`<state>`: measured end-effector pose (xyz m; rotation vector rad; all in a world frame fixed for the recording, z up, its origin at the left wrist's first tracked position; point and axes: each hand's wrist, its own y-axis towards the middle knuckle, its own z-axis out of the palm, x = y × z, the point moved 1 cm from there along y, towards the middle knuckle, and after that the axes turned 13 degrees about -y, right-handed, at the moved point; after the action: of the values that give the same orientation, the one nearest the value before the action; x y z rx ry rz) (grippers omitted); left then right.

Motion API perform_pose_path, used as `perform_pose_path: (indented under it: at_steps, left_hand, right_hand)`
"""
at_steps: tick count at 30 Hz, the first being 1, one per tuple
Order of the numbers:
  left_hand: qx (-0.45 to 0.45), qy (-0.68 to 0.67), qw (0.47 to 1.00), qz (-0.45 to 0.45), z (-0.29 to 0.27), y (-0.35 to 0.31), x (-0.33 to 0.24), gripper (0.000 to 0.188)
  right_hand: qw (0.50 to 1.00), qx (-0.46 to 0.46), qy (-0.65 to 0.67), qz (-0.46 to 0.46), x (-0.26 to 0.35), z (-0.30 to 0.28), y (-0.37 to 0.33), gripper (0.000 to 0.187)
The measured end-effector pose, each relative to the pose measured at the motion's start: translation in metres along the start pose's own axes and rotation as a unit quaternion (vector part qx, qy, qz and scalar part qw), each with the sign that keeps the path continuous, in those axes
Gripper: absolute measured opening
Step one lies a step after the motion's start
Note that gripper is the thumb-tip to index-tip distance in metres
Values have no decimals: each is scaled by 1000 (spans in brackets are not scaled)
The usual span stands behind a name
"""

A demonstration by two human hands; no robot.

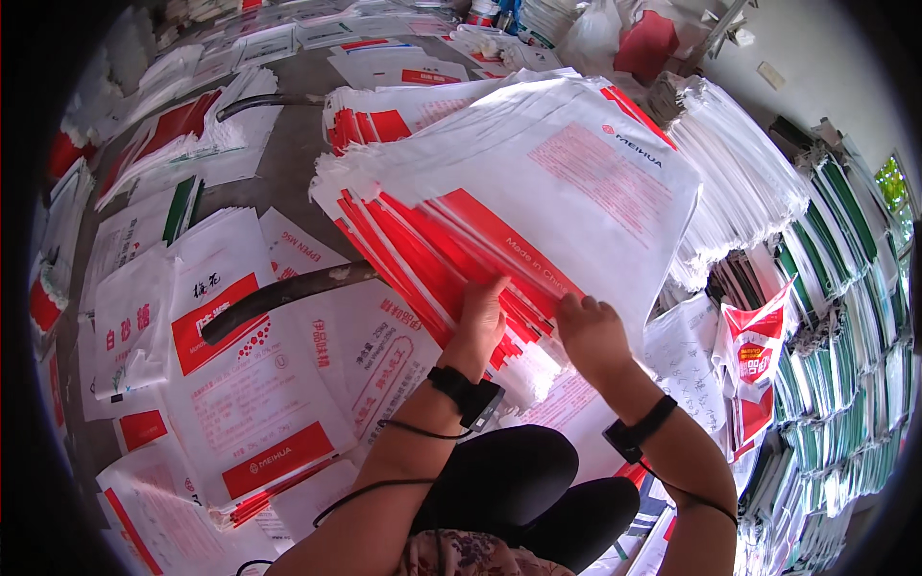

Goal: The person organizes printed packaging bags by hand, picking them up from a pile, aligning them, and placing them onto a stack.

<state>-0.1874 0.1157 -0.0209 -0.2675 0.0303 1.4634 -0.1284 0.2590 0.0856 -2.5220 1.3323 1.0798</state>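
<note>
A thick pile of white woven bags (576,173) with red bands lies fanned out in front of me, its red edges (403,254) spread toward my lower left. My left hand (483,317) is closed at these fanned edges, thumb and forefinger against the red band. Beside it, my right hand (588,326) is closed with bent fingers on the near edge of the top bag. How many layers either hand grips is hidden. Dark wrist devices (468,396) with cables sit on both forearms.
Two dark curved bars (288,300) stick out left from under the pile. Flat printed bags (240,403) cover the floor at left. Tall stacks of folded white bags (730,163) and green-edged bags (836,250) stand at right. A red-and-white bag (754,355) leans there.
</note>
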Motion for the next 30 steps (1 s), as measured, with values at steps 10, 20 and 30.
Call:
perform_pose_path:
  at_steps: [10, 20, 30]
  left_hand:
    - [-13, 6, 1000, -20, -5, 2, -3, 59]
    - [0, -11, 1000, -24, -8, 5, 3, 63]
    - [-35, 18, 999, -22, -4, 4, -1, 72]
  right_hand:
    - [983, 52, 168, 56, -17, 17, 52, 33]
    - [958, 85, 259, 87, -38, 24, 55, 31]
    - [978, -110, 174, 43, -200, -76, 103, 51]
